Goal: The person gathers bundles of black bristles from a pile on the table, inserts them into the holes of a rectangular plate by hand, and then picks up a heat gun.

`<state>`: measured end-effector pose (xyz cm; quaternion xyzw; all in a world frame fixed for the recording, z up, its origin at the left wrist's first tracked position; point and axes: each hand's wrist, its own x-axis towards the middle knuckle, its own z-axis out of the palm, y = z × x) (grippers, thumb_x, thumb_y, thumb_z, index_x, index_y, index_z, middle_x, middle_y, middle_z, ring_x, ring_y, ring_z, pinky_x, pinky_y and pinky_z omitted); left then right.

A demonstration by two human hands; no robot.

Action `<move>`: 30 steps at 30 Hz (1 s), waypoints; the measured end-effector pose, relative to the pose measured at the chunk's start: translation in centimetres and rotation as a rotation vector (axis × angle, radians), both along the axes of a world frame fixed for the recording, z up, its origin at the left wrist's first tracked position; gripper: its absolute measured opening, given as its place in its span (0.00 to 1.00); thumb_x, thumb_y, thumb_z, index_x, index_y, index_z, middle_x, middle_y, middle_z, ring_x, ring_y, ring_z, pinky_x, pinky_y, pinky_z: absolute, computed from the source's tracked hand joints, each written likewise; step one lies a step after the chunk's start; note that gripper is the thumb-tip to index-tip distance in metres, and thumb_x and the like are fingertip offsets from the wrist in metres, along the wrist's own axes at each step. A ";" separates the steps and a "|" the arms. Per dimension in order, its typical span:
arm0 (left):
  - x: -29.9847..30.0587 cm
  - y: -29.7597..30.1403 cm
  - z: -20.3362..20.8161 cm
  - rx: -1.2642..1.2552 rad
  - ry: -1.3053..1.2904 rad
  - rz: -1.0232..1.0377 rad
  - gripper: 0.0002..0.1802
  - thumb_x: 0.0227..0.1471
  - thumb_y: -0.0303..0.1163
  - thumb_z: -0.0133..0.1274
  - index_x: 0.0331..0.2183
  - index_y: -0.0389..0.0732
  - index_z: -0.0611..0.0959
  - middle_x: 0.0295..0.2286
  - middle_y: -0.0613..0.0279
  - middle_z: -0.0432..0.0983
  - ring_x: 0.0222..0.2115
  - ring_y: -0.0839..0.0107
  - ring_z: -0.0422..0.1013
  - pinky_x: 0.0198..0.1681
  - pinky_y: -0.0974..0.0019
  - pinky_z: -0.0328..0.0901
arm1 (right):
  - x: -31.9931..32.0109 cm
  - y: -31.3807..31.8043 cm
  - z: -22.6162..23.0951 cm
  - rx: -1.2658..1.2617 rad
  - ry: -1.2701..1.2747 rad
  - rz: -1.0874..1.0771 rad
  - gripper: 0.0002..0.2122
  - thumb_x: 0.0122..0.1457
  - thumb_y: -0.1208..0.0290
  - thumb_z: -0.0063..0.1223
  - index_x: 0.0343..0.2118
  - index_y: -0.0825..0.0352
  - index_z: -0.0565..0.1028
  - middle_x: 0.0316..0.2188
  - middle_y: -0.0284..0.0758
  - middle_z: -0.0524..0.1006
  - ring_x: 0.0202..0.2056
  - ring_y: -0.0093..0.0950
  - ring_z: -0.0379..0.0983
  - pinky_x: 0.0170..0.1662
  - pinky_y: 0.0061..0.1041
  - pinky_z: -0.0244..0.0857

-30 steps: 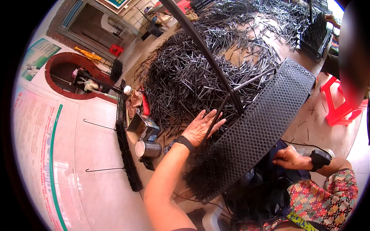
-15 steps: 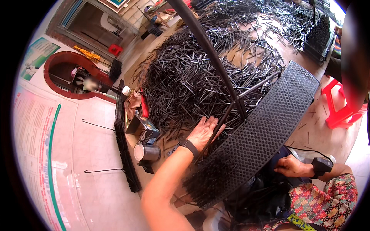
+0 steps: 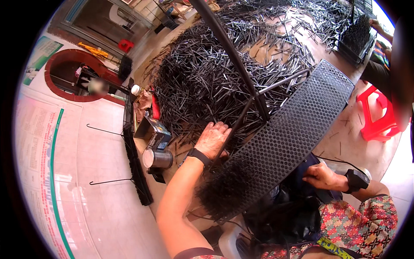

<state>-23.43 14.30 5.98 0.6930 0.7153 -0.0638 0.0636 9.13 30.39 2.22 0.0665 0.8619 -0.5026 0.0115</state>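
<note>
Black strips (image 3: 194,93) lie heaped beyond a perforated panel (image 3: 293,134); the left hand (image 3: 213,140) is at their edge, grip impossible to tell; the right hand (image 3: 322,176) curls closed.

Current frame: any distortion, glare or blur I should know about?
Head view: fisheye bends the green wall stripe, corners are black, the white wall shows pale glare and the floor at far right is nearly white. Same view: left hand and right hand fairly sharp, co-worker at right edge smeared, dark bristles merging into one mass.
</note>
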 end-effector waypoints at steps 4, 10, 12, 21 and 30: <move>-0.2 -2.4 -0.8 0.075 -0.094 0.050 0.31 0.24 0.37 0.60 0.36 0.39 0.70 0.30 0.54 0.69 0.35 0.57 0.64 0.38 0.58 0.59 | 0.1 -0.1 0.1 0.015 0.015 0.008 0.04 0.42 0.76 0.52 0.22 0.70 0.71 0.17 0.41 0.70 0.21 0.39 0.68 0.24 0.31 0.62; -0.4 -6.8 -3.9 0.250 -0.083 0.254 0.29 0.28 0.40 0.57 0.35 0.37 0.70 0.28 0.53 0.68 0.33 0.56 0.65 0.35 0.59 0.62 | 0.0 -0.5 0.1 -0.022 0.027 0.044 0.04 0.42 0.77 0.52 0.21 0.70 0.71 0.16 0.41 0.69 0.20 0.38 0.68 0.22 0.29 0.61; -0.4 -6.4 -4.9 0.294 -0.028 0.283 0.25 0.29 0.39 0.57 0.33 0.37 0.70 0.27 0.55 0.68 0.33 0.58 0.65 0.33 0.59 0.63 | 0.0 -0.5 0.0 -0.013 0.014 0.045 0.04 0.42 0.77 0.52 0.21 0.70 0.71 0.16 0.41 0.69 0.19 0.37 0.68 0.21 0.29 0.60; -2.4 -3.7 -3.1 0.225 -0.067 0.799 0.24 0.33 0.42 0.57 0.35 0.43 0.70 0.31 0.54 0.72 0.32 0.55 0.69 0.34 0.59 0.64 | -0.1 -0.6 -1.0 -0.005 -0.014 0.047 0.04 0.44 0.77 0.51 0.22 0.71 0.71 0.13 0.41 0.68 0.16 0.37 0.66 0.19 0.28 0.59; -6.1 -6.1 -2.0 0.293 -0.389 0.845 0.51 0.27 0.44 0.58 0.50 0.30 0.54 0.48 0.40 0.54 0.50 0.54 0.54 0.52 0.68 0.50 | -0.3 -1.3 -0.8 0.008 -0.046 0.105 0.05 0.43 0.77 0.51 0.23 0.72 0.70 0.17 0.43 0.69 0.20 0.40 0.67 0.22 0.31 0.60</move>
